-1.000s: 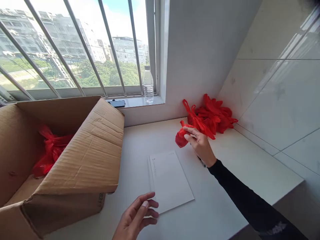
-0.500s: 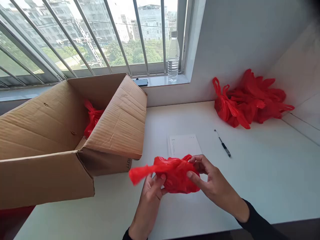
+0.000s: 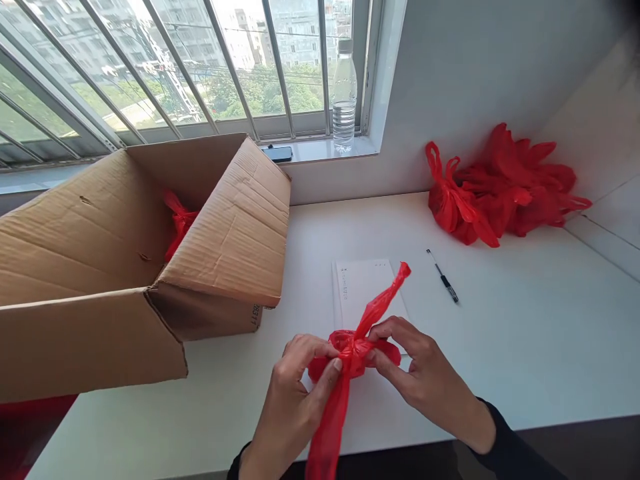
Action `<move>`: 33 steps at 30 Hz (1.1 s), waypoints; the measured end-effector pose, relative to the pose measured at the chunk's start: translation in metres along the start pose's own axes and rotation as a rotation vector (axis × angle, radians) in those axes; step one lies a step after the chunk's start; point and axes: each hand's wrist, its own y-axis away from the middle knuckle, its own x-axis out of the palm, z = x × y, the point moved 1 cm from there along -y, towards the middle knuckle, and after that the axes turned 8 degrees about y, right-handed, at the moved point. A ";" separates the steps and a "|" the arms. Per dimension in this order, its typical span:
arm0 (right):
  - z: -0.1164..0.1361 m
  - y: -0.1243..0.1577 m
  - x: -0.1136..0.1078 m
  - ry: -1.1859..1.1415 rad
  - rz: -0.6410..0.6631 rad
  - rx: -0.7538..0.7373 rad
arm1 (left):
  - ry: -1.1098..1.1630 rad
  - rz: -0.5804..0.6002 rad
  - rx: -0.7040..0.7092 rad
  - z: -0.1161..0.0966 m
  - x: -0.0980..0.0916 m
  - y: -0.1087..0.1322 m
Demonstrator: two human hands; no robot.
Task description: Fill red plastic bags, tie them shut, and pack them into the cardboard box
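Observation:
Both hands pinch a small red plastic bag (image 3: 356, 347) above the front of the white counter (image 3: 525, 333). My left hand (image 3: 295, 393) grips its left side, with one handle hanging down over the wrist. My right hand (image 3: 425, 380) grips the right side, and the other handle sticks up and to the right. Beneath the bag lies a white sheet of paper (image 3: 360, 287).
An open cardboard box (image 3: 150, 267) holding another red bag (image 3: 177, 220) stands at the left. A pile of red bags (image 3: 500, 190) sits in the back right corner. A black pen (image 3: 443, 275) lies beside the paper. A water bottle (image 3: 343, 97) and a phone (image 3: 277, 153) rest on the sill.
My right hand took one red bag from the corner pile and brought it to the front. Both hands now hold it, and its handles have been pulled apart.

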 end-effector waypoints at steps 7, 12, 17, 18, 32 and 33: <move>-0.014 0.020 -0.016 0.006 -0.027 0.248 | 0.185 -0.205 -0.213 0.013 -0.010 0.007; -0.003 0.019 -0.005 -0.008 -0.021 0.189 | 0.181 -0.158 -0.112 0.008 -0.002 0.009; 0.005 0.012 0.010 -0.071 -0.013 0.170 | 0.184 -0.099 -0.042 -0.003 0.009 0.012; 0.004 0.012 0.010 -0.084 -0.020 0.155 | 0.148 -0.094 -0.013 -0.003 0.009 0.012; 0.007 0.024 -0.001 -0.084 -0.111 0.168 | 0.131 -0.227 0.013 -0.002 0.001 0.016; 0.006 0.025 -0.002 -0.125 -0.139 0.189 | 0.148 -0.267 0.000 -0.002 -0.001 0.016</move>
